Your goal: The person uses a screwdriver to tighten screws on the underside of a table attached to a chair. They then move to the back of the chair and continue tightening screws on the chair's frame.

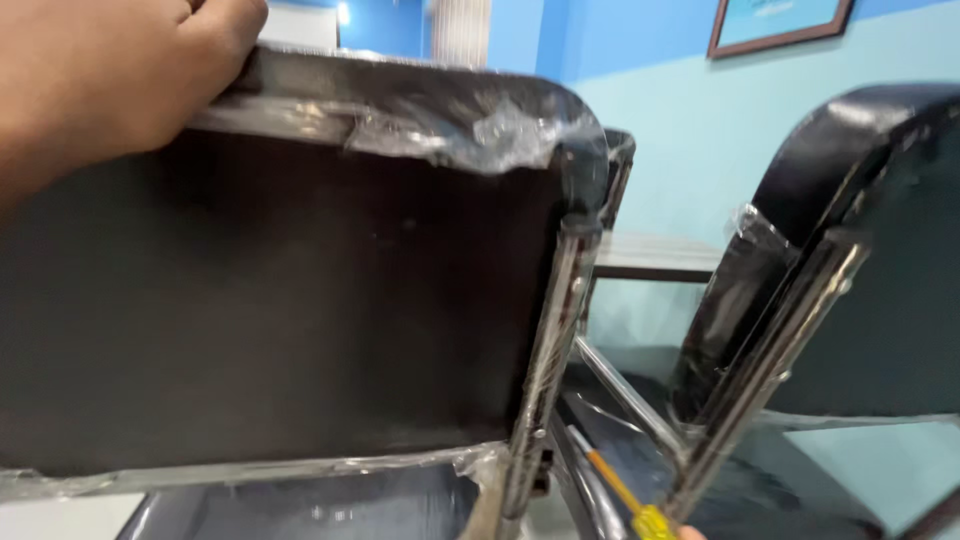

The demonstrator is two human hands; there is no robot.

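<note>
Our left hand (110,80) clamps the plastic-wrapped black padded chair back (280,290) steady, while our right hand (690,533), barely visible, seemingly grips a yellow-handled screwdriver (620,495) that must next meet a screw on the chrome frame tube (545,370).

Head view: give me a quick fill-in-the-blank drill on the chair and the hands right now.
1. The left hand grips the ____ edge of the black chair panel.
2. The screwdriver at the bottom has a ____ handle.
3. Clear ____ wrap covers the panel's padded edge.
4. The wall behind is light ____.

Missing words: top; yellow; plastic; blue
</note>
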